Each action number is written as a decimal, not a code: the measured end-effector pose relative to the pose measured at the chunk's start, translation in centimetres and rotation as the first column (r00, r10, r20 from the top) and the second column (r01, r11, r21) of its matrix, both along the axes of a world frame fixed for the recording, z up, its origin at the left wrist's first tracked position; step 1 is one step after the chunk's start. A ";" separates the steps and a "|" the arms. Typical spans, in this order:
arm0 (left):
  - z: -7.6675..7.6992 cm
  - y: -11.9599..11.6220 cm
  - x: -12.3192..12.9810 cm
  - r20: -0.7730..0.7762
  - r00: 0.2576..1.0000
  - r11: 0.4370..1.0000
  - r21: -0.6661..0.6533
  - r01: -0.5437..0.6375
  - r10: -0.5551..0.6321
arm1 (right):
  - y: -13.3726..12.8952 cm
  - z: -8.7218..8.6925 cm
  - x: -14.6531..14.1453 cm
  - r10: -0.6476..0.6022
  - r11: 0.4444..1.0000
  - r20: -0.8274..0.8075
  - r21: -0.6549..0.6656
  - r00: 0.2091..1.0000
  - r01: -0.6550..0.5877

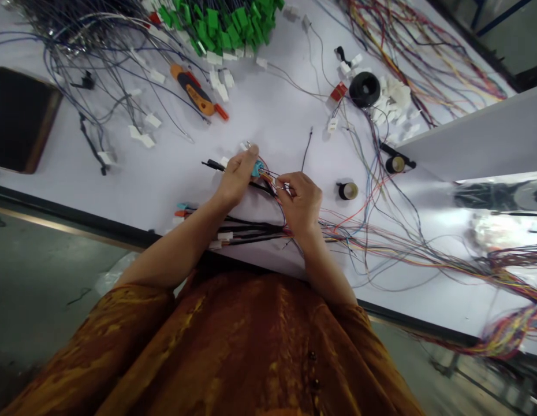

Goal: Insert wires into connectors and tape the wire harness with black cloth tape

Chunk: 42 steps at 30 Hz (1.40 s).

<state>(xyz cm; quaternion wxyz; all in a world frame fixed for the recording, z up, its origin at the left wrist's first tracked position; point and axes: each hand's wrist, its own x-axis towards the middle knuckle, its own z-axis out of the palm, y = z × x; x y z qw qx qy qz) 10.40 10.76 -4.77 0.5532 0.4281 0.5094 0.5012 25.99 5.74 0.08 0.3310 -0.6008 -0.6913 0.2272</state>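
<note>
A small light-blue plastic connector (257, 168), partly covered, is held over the near middle of the flat white tabletop (268, 115), thin multicoloured wires (268, 178) leaving its right side; the left hand (238, 176) has thumb and fingers closed on it; the right hand (301, 199), just rightward, has its fingertips pinched together on the wires.

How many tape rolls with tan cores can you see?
2: one roll right of the right hand, another roll farther right, near the white panel. More may be hidden.
</note>
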 end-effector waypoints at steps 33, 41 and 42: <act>0.8 -0.1 -0.2 -0.020 0.997 0.995 -0.057 0.076 -0.078 | -0.7 -1.5 0.0 0.034 0.970 0.024 0.240 0.999 -0.039; 0.8 -0.1 -0.1 -0.005 0.998 0.997 -0.038 0.065 -0.065 | -0.9 -1.5 0.2 0.093 0.976 0.075 0.193 0.993 -0.105; 1.0 -0.1 -0.1 -0.020 0.997 0.997 -0.034 0.071 -0.072 | -0.9 -1.5 0.2 0.102 0.968 0.084 0.220 0.991 -0.118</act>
